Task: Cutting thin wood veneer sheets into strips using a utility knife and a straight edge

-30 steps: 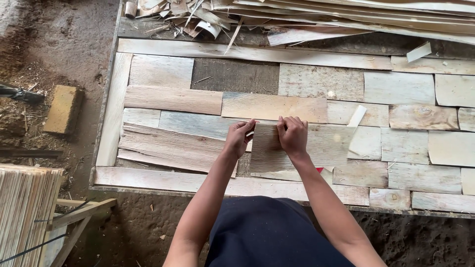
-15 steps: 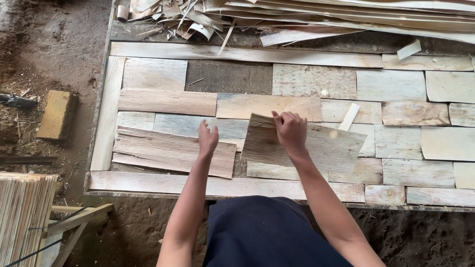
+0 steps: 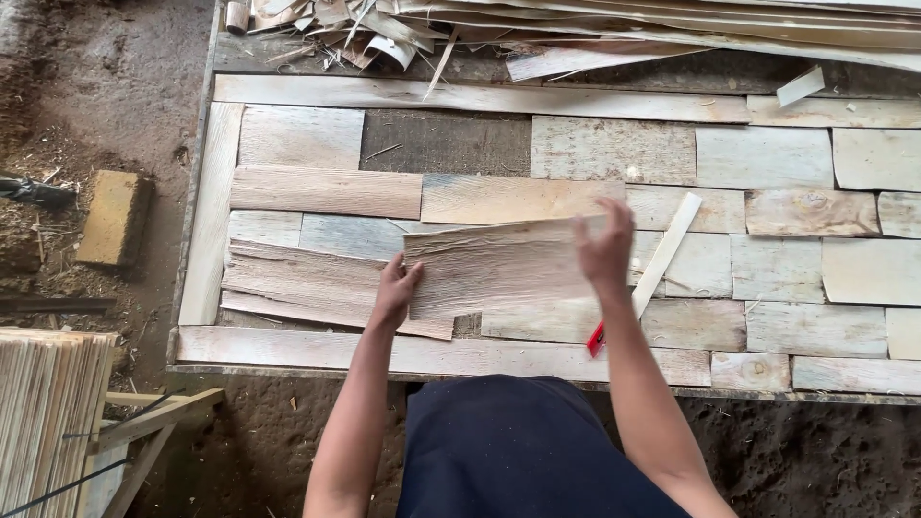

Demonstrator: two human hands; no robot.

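I hold a thin pale sheet of wood veneer (image 3: 499, 269) flat above the low work table (image 3: 317, 350). My left hand (image 3: 395, 288) grips its left edge, and my right hand (image 3: 606, 251) grips its right edge. Under and around the sheet lie several rectangular veneer pieces (image 3: 326, 192), laid side by side like a patchwork. A narrow pale strip (image 3: 669, 251) lies slanted just right of my right hand, with a small red-handled tool (image 3: 597, 339) below it.
A heap of loose veneer strips and scraps (image 3: 595, 24) runs along the table's far edge. A yellowish block (image 3: 110, 216) lies on the dirt floor at left. A stack of thin sheets (image 3: 48, 412) on a wooden stand sits at lower left.
The veneer sheet has been lifted off the table and turned level. My hands have spread apart, the left to its left edge and the right to its right edge.
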